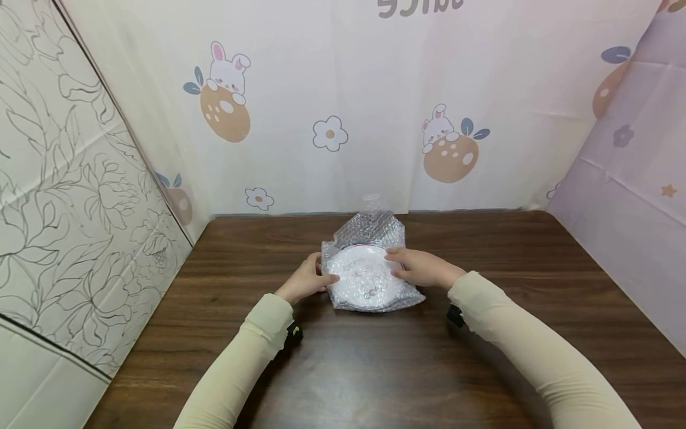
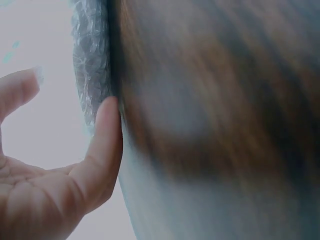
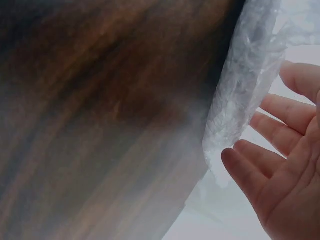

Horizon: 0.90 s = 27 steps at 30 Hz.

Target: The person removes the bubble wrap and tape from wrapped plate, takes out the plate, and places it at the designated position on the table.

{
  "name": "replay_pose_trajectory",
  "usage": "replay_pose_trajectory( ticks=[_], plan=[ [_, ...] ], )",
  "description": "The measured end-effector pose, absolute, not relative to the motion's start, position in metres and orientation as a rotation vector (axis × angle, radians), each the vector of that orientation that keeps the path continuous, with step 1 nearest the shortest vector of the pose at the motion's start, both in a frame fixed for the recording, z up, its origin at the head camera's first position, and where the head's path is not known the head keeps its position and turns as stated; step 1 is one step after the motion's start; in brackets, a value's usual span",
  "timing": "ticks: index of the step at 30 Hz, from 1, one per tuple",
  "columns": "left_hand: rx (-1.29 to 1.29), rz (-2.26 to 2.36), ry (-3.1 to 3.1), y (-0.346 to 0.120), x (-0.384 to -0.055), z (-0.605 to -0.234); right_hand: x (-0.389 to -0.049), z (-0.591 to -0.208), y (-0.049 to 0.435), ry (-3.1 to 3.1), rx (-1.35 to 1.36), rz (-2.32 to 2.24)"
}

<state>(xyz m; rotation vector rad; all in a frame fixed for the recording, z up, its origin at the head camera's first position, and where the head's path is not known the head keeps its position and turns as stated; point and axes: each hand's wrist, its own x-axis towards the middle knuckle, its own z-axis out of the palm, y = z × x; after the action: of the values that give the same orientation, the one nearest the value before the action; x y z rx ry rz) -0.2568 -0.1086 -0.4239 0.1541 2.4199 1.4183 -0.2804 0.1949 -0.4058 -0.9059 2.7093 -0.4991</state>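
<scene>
Steadying plate (image 1: pixel 367 286), likely: left hand (image 1: pixel 306 279) grips 9 o'clock, right hand (image 1: pixel 426 268) touches 3 o'clock, loosely open; next probably needs right grip.

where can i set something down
Bare wooden table: right, between right sleeve and lilac cloth; left, between left sleeve and floral panel; front, between the sleeves. Crowded: back centre, left hand and right hand on the bubble-wrapped plate.

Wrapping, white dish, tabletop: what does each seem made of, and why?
Wrapping: clear, shiny plastic, shown by its bubbled surface.
White dish: perhaps glazed ceramic, given its coloured rim line, though wrapping obscures its finish.
Tabletop: wood or laminate, satiny: brown grain, soft reflections.
</scene>
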Motion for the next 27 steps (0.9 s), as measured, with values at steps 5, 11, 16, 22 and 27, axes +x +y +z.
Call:
replay_pose_trajectory(
  ticks=[5, 11, 16, 22, 27],
  plan=[
    [0.167, 1.318, 2.558, -0.110, -0.255, -0.423, -0.283, -0.406, 0.195, 2.682, -0.907, -0.464],
    [0.194, 1.347, 2.612, -0.110, -0.254, -0.423, -0.282, -0.406, 0.195, 2.661, -0.937, -0.460],
    [0.214, 1.373, 2.685, -0.109, -0.252, -0.422, -0.280, -0.406, 0.194, 2.658, -0.946, -0.443],
    [0.237, 1.417, 2.707, -0.107, -0.251, -0.415, -0.279, -0.403, 0.195, 2.641, -0.903, -0.413],
    [0.288, 1.411, 2.687, -0.109, -0.252, -0.410, -0.281, -0.403, 0.196, 2.631, -0.922, -0.398]
  ],
)
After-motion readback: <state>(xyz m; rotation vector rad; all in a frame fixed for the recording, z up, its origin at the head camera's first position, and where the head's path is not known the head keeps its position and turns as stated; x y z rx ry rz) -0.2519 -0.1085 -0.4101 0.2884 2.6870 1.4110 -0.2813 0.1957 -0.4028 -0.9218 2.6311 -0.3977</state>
